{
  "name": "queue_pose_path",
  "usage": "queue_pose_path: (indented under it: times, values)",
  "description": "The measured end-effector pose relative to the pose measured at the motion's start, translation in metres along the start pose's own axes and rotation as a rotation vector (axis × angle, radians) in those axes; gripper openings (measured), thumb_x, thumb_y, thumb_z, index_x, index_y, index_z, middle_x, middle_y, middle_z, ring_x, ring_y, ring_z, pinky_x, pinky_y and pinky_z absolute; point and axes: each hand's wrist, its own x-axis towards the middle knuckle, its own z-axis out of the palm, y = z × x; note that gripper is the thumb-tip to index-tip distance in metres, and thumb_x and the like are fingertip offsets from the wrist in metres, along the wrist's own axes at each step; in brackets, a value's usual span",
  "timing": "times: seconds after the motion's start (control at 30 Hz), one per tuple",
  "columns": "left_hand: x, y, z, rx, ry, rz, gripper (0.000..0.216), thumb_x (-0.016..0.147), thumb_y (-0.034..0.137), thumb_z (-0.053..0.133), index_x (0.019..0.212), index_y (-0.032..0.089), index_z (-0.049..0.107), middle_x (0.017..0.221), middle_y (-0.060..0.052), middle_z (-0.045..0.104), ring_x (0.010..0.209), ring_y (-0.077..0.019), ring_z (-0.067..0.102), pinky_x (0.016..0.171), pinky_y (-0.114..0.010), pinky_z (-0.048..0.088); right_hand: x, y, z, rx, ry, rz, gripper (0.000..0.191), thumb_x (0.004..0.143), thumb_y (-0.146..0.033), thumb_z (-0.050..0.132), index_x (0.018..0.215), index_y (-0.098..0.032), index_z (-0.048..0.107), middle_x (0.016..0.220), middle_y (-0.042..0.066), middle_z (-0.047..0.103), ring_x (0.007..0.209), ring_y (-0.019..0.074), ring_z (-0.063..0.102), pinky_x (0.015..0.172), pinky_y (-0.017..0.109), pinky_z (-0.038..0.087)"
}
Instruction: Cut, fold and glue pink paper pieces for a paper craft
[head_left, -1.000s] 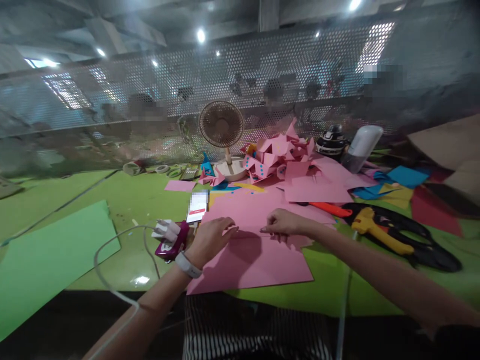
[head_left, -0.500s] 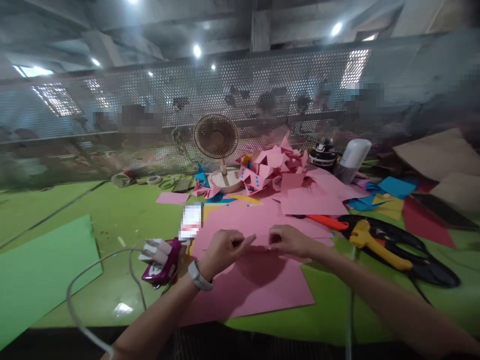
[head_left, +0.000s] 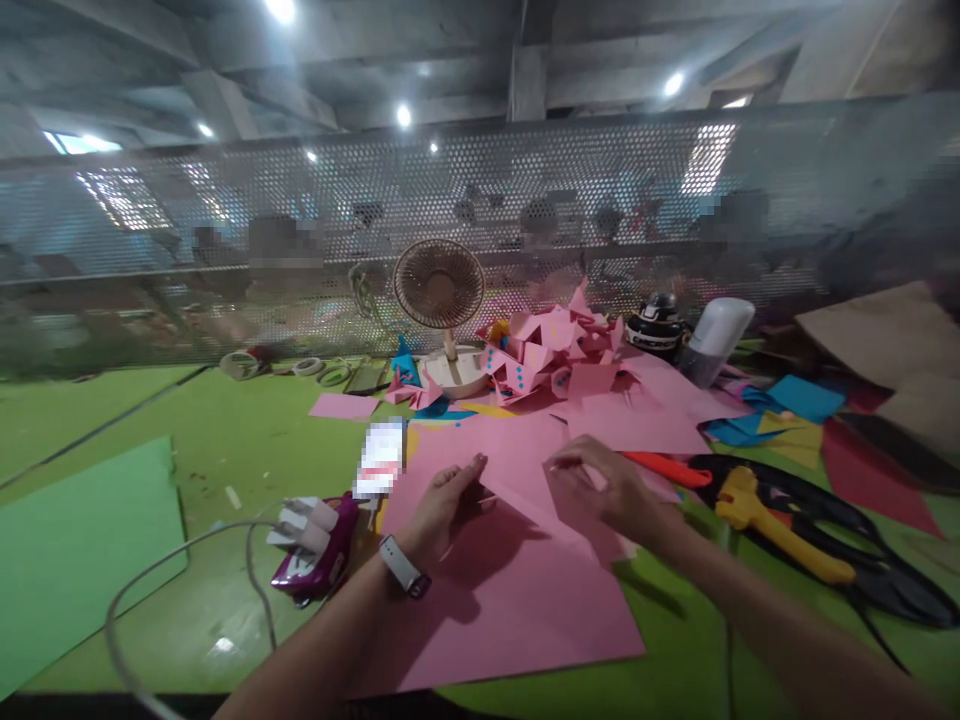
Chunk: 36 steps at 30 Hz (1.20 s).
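Observation:
My left hand point(head_left: 450, 500), with a white-strapped watch point(head_left: 403, 568) on its wrist, pinches a sheet of pink paper point(head_left: 517, 465) between thumb and fingers. That sheet is raised and tilted, and it casts a shadow below. My right hand point(head_left: 607, 490) hovers beside its right edge, fingers loosely bent and apart, with nothing visible in them. Beneath both hands a larger pink sheet point(head_left: 517, 620) lies flat on the green table.
Behind the sheets are a small fan point(head_left: 441, 285) and a heap of folded pink paper point(head_left: 555, 340). Yellow-and-black cutters with a red handle point(head_left: 787, 530) lie right. To the left are a phone point(head_left: 380, 458), a purple plug block point(head_left: 319, 560), a looping cable and a green sheet point(head_left: 90, 550).
My right hand has come away from the paper and moved right, its fingers loosening. My left hand now holds the pink sheet tilted up. The view has shifted slightly.

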Motion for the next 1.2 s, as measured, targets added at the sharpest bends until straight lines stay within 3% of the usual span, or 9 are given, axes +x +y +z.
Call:
queue_pose_path:
  times: [0.07, 0.13, 0.23, 0.33, 0.4, 0.57, 0.8, 1.03, 1.2]
  values:
    - [-0.001, 0.000, -0.002, -0.059, 0.020, -0.042, 0.032, 0.065, 0.035, 0.075, 0.060, 0.015, 0.050, 0.050, 0.007, 0.044, 0.047, -0.0051, 0.047, 0.059, -0.021, 0.049, 0.002, 0.006, -0.008, -0.137, 0.113, -0.112, 0.028, 0.083, -0.015, 0.048, 0.110, -0.020, 0.054, 0.106, 0.010, 0.057, 0.102, 0.0201, 0.053, 0.085, 0.037, 0.045]
    - [-0.003, 0.000, -0.002, -0.075, -0.021, -0.056, 0.030, 0.065, 0.034, 0.075, 0.062, 0.015, 0.052, 0.050, 0.007, 0.046, 0.048, -0.0053, 0.047, 0.057, -0.020, 0.047, 0.001, 0.008, -0.012, -0.301, 0.119, -0.237, 0.045, 0.080, -0.012, 0.048, 0.125, -0.019, 0.044, 0.127, 0.014, 0.045, 0.120, 0.0256, 0.041, 0.094, 0.045, 0.040]
    - [-0.005, -0.005, 0.001, -0.024, -0.176, -0.092, 0.032, 0.066, 0.035, 0.074, 0.058, 0.013, 0.052, 0.048, 0.007, 0.045, 0.046, -0.0054, 0.045, 0.054, -0.021, 0.042, -0.004, -0.002, -0.009, -0.498, -0.074, -0.462, 0.057, 0.078, -0.008, 0.047, 0.133, -0.021, 0.036, 0.144, 0.011, 0.027, 0.133, 0.0305, 0.020, 0.102, 0.053, 0.030]
    - [-0.004, -0.015, 0.002, 0.067, -0.290, -0.158, 0.036, 0.066, 0.039, 0.073, 0.055, 0.012, 0.052, 0.048, 0.004, 0.047, 0.046, -0.0067, 0.045, 0.051, -0.021, 0.037, -0.010, -0.013, 0.001, -0.599, -0.340, -0.670, 0.053, 0.083, -0.007, 0.043, 0.133, -0.022, 0.037, 0.144, 0.006, 0.030, 0.134, 0.0264, 0.019, 0.105, 0.051, 0.027]
    - [-0.003, -0.022, 0.002, 0.103, -0.295, -0.137, 0.034, 0.064, 0.040, 0.074, 0.059, 0.011, 0.056, 0.053, 0.002, 0.052, 0.050, -0.0079, 0.049, 0.054, -0.022, 0.038, -0.013, -0.015, 0.007, -0.621, -0.438, -0.744, 0.045, 0.086, -0.009, 0.043, 0.130, -0.018, 0.041, 0.141, 0.007, 0.036, 0.132, 0.0231, 0.024, 0.106, 0.048, 0.028]
    - [-0.002, -0.025, 0.002, 0.041, -0.256, -0.042, 0.031, 0.068, 0.038, 0.072, 0.063, 0.012, 0.056, 0.057, 0.003, 0.053, 0.054, -0.0075, 0.049, 0.061, -0.023, 0.042, -0.023, -0.012, 0.017, -0.621, -0.444, -0.760, 0.036, 0.088, -0.010, 0.043, 0.123, -0.016, 0.049, 0.133, 0.006, 0.047, 0.126, 0.0180, 0.038, 0.104, 0.041, 0.035]
    - [-0.009, -0.023, 0.004, 0.048, -0.367, 0.012, 0.028, 0.067, 0.035, 0.073, 0.078, 0.012, 0.060, 0.071, -0.001, 0.059, 0.063, -0.0096, 0.055, 0.063, -0.023, 0.044, -0.028, -0.016, 0.017, -0.589, -0.390, -0.773, 0.033, 0.088, -0.009, 0.042, 0.119, -0.016, 0.053, 0.125, 0.006, 0.056, 0.117, 0.0153, 0.048, 0.098, 0.037, 0.042]
    - [-0.009, -0.023, 0.003, 0.012, -0.332, 0.046, 0.027, 0.069, 0.032, 0.072, 0.075, 0.014, 0.054, 0.070, 0.001, 0.058, 0.062, -0.0082, 0.054, 0.062, -0.022, 0.044, -0.030, -0.025, 0.017, -0.607, -0.341, -0.736, 0.034, 0.087, -0.008, 0.043, 0.118, -0.017, 0.053, 0.122, 0.007, 0.057, 0.117, 0.0171, 0.048, 0.094, 0.038, 0.043]
    - [-0.006, -0.025, -0.001, 0.023, -0.416, 0.104, 0.043, 0.066, 0.026, 0.075, 0.101, 0.016, 0.054, 0.083, -0.004, 0.064, 0.074, -0.0132, 0.060, 0.070, -0.026, 0.045, -0.030, -0.024, 0.019, -0.632, -0.329, -0.736, 0.034, 0.089, -0.008, 0.039, 0.119, -0.015, 0.053, 0.123, 0.008, 0.057, 0.114, 0.0181, 0.050, 0.093, 0.038, 0.042]
